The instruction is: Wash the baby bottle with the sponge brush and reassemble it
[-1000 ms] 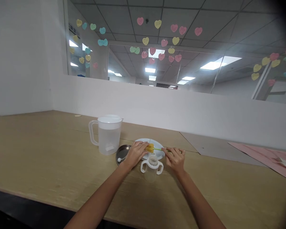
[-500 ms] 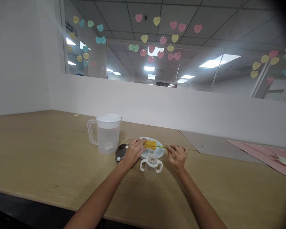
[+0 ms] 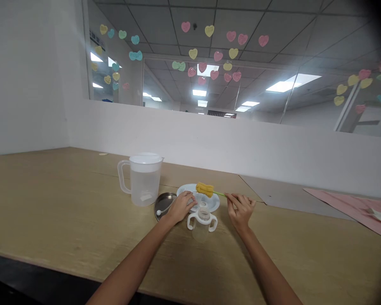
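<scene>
Two hands now well apart, left hand [image 3: 181, 207] off the yellow sponge brush [image 3: 205, 189], lying loosely open on the white plate [image 3: 213, 204], right grip [image 3: 239, 209] pinching the green handle [image 3: 219, 193]

An office, by the look of it: a tiled drop ceiling [image 3: 235, 17] with fluorescent panels [image 3: 281, 87], glass partitions [image 3: 165, 84] dotted with paper hearts [image 3: 209, 31], and a long wooden table [image 3: 51, 190] against a low white divider [image 3: 190, 135].

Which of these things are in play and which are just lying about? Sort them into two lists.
In play: sponge bottle brush pinched in the right hand; left hand at the white plate; two-handled cup.
Lying about: plastic jug; dark metal dish; pink sheet.
</scene>
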Demonstrator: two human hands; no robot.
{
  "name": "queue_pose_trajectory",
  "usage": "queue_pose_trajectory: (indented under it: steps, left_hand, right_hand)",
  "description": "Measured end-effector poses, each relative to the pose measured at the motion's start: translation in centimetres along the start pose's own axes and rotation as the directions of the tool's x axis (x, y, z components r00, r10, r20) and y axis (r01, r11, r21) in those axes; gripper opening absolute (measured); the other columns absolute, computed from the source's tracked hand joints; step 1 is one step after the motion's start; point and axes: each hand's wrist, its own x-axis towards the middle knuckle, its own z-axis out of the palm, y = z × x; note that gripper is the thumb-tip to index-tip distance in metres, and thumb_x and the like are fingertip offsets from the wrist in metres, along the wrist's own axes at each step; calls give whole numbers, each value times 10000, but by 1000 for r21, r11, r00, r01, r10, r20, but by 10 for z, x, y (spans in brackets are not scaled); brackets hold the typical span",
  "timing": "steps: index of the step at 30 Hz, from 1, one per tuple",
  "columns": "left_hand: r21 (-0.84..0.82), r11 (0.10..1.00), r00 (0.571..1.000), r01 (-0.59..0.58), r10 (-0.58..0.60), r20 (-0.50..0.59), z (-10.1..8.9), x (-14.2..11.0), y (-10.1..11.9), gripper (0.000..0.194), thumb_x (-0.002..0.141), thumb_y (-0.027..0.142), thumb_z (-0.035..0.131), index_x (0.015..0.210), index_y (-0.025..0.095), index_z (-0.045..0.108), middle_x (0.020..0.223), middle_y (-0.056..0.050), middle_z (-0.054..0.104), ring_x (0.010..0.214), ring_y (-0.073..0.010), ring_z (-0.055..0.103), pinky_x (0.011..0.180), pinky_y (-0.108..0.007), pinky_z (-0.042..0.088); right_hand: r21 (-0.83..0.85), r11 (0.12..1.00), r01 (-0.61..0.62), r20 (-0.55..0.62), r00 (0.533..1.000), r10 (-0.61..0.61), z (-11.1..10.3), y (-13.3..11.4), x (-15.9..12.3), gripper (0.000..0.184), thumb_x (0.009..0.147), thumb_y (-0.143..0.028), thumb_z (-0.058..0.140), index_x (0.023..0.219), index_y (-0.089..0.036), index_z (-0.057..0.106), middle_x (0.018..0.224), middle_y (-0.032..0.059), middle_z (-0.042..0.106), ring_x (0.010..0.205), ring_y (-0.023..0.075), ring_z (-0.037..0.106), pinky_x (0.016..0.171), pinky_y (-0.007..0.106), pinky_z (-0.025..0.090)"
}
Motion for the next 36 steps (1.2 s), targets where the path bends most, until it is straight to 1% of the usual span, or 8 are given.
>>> queue_pose_trajectory:
  steps: [13, 17, 19, 22, 25, 29, 33, 36]
  left_hand:
    - [-5, 1000, 1000, 24, -24, 9, -4, -4, 3, 247, 836, 378, 386, 887, 188, 535, 882, -36, 579, 776, -163, 546, 702, -283, 416]
    - [-102, 993, 993, 52, -63, -103, -2, -2, 0, 240, 854, 363, 343, 891, 190, 504, 895, -29, 571, 771, -149, 544, 732, -295, 415]
    - [-151, 984, 962, 90, -125, -243, -2, -1, -3, 235, 854, 368, 341, 896, 184, 481, 890, -38, 563, 816, -158, 542, 761, -309, 410]
    - [-234, 958, 850, 164, -257, -460, -5, 1, -8, 268, 798, 388, 451, 959, 176, 424, 912, -55, 536, 832, -166, 537, 764, -317, 420]
    - [-256, 951, 798, 172, -286, -530, -10, 1, -8, 430, 715, 346, 566, 1055, 177, 366, 966, -65, 516, 806, -158, 535, 748, -313, 437]
    - [-166, 983, 859, 76, -149, -490, -13, -1, -1, 399, 691, 279, 586, 1040, 185, 418, 989, -62, 529, 898, -175, 523, 800, -326, 424]
    - [-125, 990, 933, -69, 19, -360, -14, -3, 9, 311, 758, 283, 531, 1054, 203, 483, 1057, -55, 542, 998, -179, 494, 879, -335, 387]
    - [-117, 987, 953, -114, 75, -294, -14, -4, 14, 286, 779, 294, 516, 1054, 215, 518, 1086, -47, 544, 1036, -181, 472, 911, -340, 366]
  right_hand:
    - [-10, 1000, -12, 23, 1000, 12, 0, 0, 0, 194, 753, -122, 515, 790, -244, 661, 709, -15, 619, 651, 121, 510, 703, 311, 236]
    - [-15, 1000, -27, -7, 1000, 27, 1, 2, 0, 183, 766, -142, 505, 778, -239, 660, 703, -13, 618, 639, 118, 506, 700, 308, 229]
    - [-13, 999, -46, -21, 999, 46, 1, 2, 0, 180, 772, -150, 502, 781, -239, 659, 700, -12, 618, 633, 118, 504, 695, 308, 226]
    - [-7, 997, -77, -28, 997, 77, 1, 3, 0, 179, 779, -159, 497, 786, -240, 656, 700, -12, 619, 639, 122, 509, 696, 310, 225]
    - [-5, 996, -84, -26, 996, 84, 1, 3, 0, 177, 779, -160, 498, 788, -243, 653, 701, -14, 620, 642, 125, 512, 696, 311, 230]
    - [8, 999, -33, 3, 999, 33, 0, 2, -1, 195, 760, -135, 498, 792, -245, 656, 704, -11, 614, 646, 121, 508, 705, 316, 236]
    - [61, 996, 66, 45, 997, -69, -1, -5, -4, 232, 716, -92, 507, 771, -251, 666, 702, -16, 603, 641, 110, 507, 697, 312, 247]
    - [93, 992, 85, 49, 995, -89, 0, -9, -5, 235, 711, -89, 508, 764, -251, 669, 691, -16, 604, 628, 108, 505, 684, 310, 252]
